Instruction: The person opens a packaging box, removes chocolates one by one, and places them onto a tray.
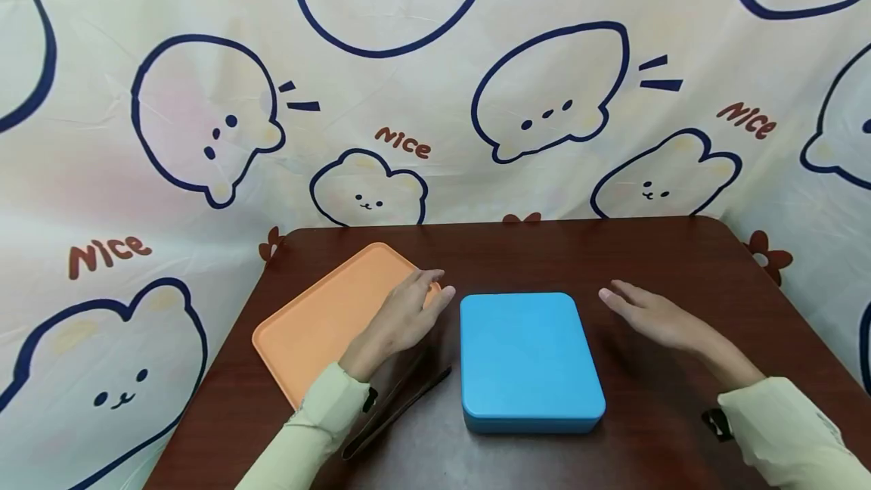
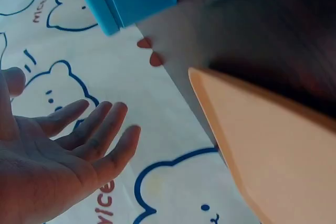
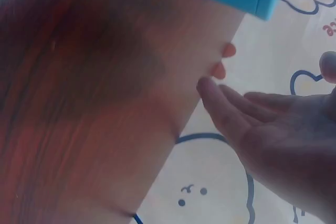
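A blue box with a flat top (image 1: 527, 358) stands in the middle of the dark wooden table, between the two hands. My left hand (image 1: 403, 312) hovers to its left, over the right edge of an orange tray (image 1: 320, 331); its fingers are relaxed and hold nothing. Off to the box's right, my right hand (image 1: 656, 316) is held above the table with nothing in it. Both wrist views show a gap between hand and box. Partly hidden by the left forearm, a dark, thin, tong-like tool (image 1: 401, 410) lies between tray and box.
The table (image 1: 680, 255) has a dark reddish-brown top. A pale cloth (image 1: 435, 97) printed with blue-outlined cartoon animals hangs behind it and along both sides. The orange tray lies at an angle on the table's left part.
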### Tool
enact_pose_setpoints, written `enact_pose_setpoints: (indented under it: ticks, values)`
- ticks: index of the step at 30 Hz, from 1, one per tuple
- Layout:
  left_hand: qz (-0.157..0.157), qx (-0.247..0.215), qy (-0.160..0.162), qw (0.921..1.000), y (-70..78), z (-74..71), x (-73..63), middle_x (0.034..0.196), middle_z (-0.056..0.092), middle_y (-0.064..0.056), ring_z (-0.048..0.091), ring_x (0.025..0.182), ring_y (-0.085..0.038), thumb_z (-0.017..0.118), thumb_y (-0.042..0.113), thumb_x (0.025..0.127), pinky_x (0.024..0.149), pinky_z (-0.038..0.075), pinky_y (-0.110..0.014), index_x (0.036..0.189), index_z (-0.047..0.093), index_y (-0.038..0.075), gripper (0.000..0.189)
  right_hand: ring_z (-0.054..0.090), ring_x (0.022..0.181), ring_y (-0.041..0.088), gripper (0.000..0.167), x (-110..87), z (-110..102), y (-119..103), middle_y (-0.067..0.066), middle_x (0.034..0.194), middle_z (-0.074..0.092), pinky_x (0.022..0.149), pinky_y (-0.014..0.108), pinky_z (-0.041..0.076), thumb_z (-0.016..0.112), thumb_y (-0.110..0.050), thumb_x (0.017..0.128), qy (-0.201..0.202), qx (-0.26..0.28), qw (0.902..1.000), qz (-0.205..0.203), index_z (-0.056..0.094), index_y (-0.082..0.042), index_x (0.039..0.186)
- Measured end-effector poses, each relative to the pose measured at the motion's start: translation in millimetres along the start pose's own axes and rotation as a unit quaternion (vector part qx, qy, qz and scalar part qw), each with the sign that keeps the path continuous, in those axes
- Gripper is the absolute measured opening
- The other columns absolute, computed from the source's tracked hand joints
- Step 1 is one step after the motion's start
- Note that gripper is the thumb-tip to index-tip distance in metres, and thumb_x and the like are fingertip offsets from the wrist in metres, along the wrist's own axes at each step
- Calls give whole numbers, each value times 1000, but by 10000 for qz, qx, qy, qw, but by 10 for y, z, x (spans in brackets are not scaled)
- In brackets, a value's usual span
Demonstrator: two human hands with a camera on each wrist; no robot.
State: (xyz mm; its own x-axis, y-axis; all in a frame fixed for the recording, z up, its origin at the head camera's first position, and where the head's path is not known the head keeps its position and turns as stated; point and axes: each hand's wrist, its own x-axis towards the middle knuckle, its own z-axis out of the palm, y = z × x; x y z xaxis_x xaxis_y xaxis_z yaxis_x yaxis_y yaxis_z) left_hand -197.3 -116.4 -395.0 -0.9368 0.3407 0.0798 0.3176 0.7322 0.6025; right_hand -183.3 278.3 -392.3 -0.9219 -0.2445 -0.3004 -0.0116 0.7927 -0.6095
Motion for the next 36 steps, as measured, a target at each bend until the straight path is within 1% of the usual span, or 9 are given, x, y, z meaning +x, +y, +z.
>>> enact_pose_setpoints:
  ticks: [3,6,10,14,20,23,29,32,36]
  values:
    - [147,-152,-130,9997,17,44,-45,134,58,-11,58,119,-25,45,47,104,99,49,-46,144,48,5,58,43,132,51,87,-47,39,-29,39,150,31,103,62,41,32,-58,104,-351,463,9983,43,16,13,152]
    - [273,-183,-330,9989,23,89,-108,121,63,-8,62,106,-19,47,43,105,92,52,-41,140,51,5,52,59,118,40,81,-77,63,-32,36,142,44,93,49,53,37,-53,105,-614,1008,9929,110,22,13,150]
    - [315,-168,-448,9984,31,137,-201,112,66,-4,61,99,-14,49,41,104,88,52,-38,136,55,5,48,63,113,34,74,-113,72,-35,33,137,49,88,44,56,42,-48,105,-869,1611,9828,231,29,12,148]
    - [304,-255,-502,9979,34,182,-277,107,67,-2,62,95,-12,51,40,104,83,53,-34,131,58,5,45,66,106,31,70,-145,94,-50,28,131,55,84,43,57,45,-44,105,-1002,1913,9759,318,35,13,145]
    - [199,-834,-829,9929,44,226,-342,104,66,0,62,93,-12,51,41,103,78,52,-30,120,62,8,39,67,93,25,67,-172,183,-35,18,116,63,78,42,58,48,-45,104,-1116,2163,9688,467,44,12,138]
    - [42,-1227,-1053,9868,39,236,-354,101,65,-2,63,90,-15,53,40,103,74,52,-29,122,59,6,40,67,90,25,65,-186,225,-7,18,114,63,76,42,58,48,-43,104,-1246,2339,9631,460,44,13,137]
    - [-343,-2134,-1522,9644,27,223,-381,101,65,-8,67,85,-25,54,32,104,70,55,-35,134,50,0,44,68,87,24,57,-217,283,43,15,108,65,75,40,58,49,-39,105,-1389,2600,9541,523,50,11,132]
    - [-658,-2685,-1793,9442,33,218,-401,101,65,-12,69,86,-29,55,28,104,69,58,-40,134,48,-3,44,69,86,23,51,-233,302,47,14,103,66,73,39,58,49,-38,104,-1506,2701,9495,527,56,8,126]
    - [-1063,-3269,-2041,9166,35,229,-429,97,67,-16,72,84,-36,57,21,102,68,59,-43,125,53,-4,34,70,86,23,47,-256,335,49,13,100,67,72,38,58,49,-37,104,-1724,2802,9432,470,59,5,121]
